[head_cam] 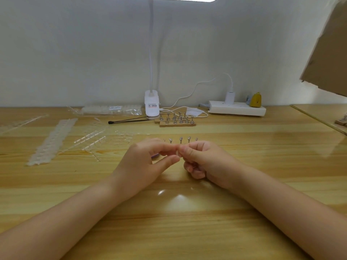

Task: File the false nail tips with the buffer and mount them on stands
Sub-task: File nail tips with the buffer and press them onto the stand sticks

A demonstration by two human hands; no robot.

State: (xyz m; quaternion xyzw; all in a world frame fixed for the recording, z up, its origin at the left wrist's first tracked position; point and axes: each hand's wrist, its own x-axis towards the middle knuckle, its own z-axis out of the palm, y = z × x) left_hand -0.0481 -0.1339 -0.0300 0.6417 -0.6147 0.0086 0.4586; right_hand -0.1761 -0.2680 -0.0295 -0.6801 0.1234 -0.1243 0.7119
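We see both hands meeting above the middle of the wooden desk (244,184). The left hand (148,162) has its thumb and forefinger drawn together at the tips, and the right hand (201,160) has its fingers curled, with thumb and forefinger pinched against the left fingertips. Between them a small clear false nail tip (178,153) seems to be held, though it is too small and pale for us to tell which hand bears it. A bit of purple (155,156) shows under the left hand; we cannot tell what it is.

Just behind the hands stands a row of small metal nail stands (180,140), partly hidden by the fingers. Farther back, two wooden bases with more stands (176,120) sit near the white clip lamp (151,105), whose neck rises up the wall. A thin black tool (127,121) lies beside the lamp's foot. To the left lie clear plastic strips of nail tips (54,141) and a clear bag (112,110). To the right a white power strip (237,108) carries a plugged charger and cable, with a small yellow object (255,100) on it. A cardboard sheet (330,53) hangs at the upper right.
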